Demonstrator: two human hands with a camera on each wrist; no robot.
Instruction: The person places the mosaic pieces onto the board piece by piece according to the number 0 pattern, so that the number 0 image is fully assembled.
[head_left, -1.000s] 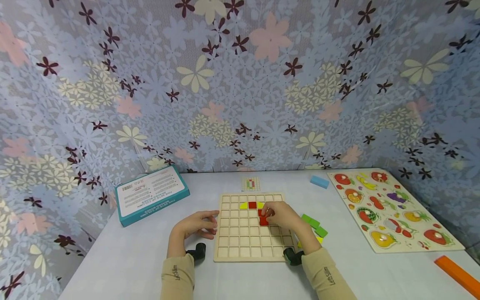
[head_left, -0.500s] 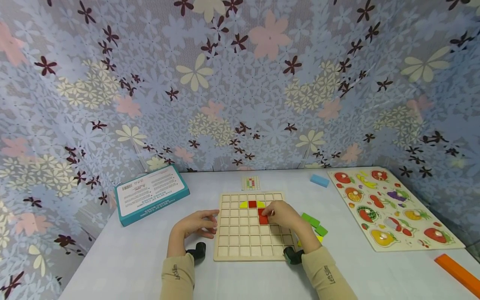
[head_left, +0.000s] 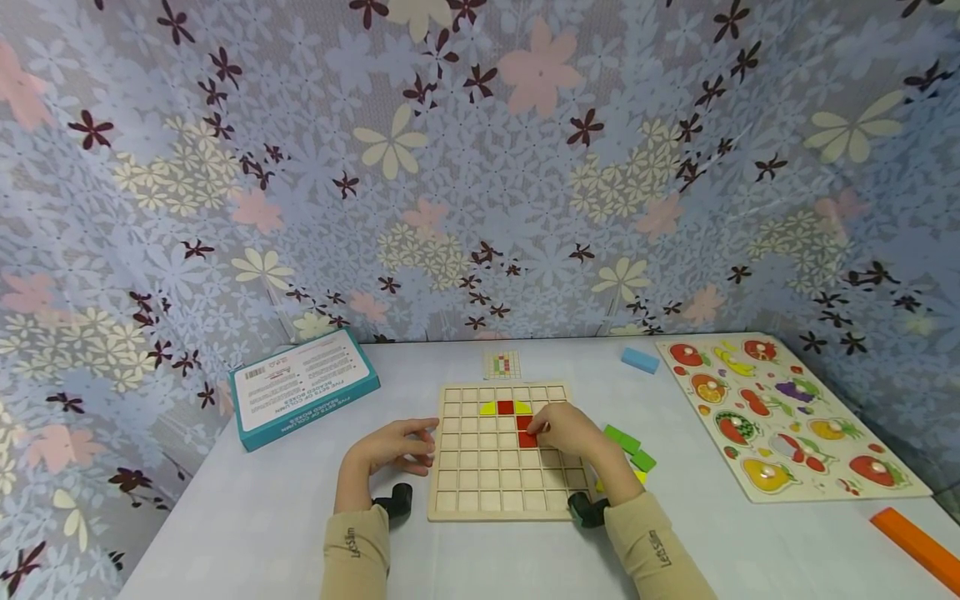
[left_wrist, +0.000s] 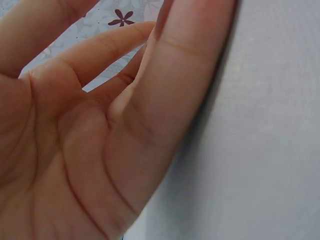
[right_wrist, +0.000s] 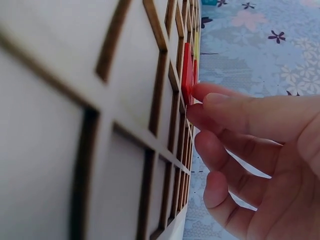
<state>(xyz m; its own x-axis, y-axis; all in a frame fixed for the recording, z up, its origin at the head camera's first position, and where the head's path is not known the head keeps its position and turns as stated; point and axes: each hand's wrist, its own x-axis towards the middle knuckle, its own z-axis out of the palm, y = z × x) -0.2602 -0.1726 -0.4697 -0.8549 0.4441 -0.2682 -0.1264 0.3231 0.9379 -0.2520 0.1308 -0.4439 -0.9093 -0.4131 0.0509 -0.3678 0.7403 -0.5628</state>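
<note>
A wooden grid board (head_left: 468, 481) lies on the table. In its upper part are a red square tile (head_left: 506, 407) between two yellow curved tiles (head_left: 488, 409), and two more red tiles below. My right hand (head_left: 566, 431) reaches over the board from the right, its thumb and fingertips pinched together at the edge of a red tile (right_wrist: 187, 72). That tile stands slightly proud of the grid in the right wrist view. My left hand (head_left: 392, 448) rests at the board's left edge with relaxed fingers, holding nothing; its palm (left_wrist: 65, 150) shows in the left wrist view.
Green tiles (head_left: 622, 438) and yellow pieces (head_left: 640, 478) lie right of the board. A small pattern card (head_left: 501, 365) sits behind it. Around are a teal box (head_left: 307, 387), a blue block (head_left: 640, 360), a fruit puzzle board (head_left: 772, 446) and an orange bar (head_left: 915, 546).
My right fingers have drawn slightly to the right, so more of the upper of the two red tiles below shows. The left hand has stayed still.
</note>
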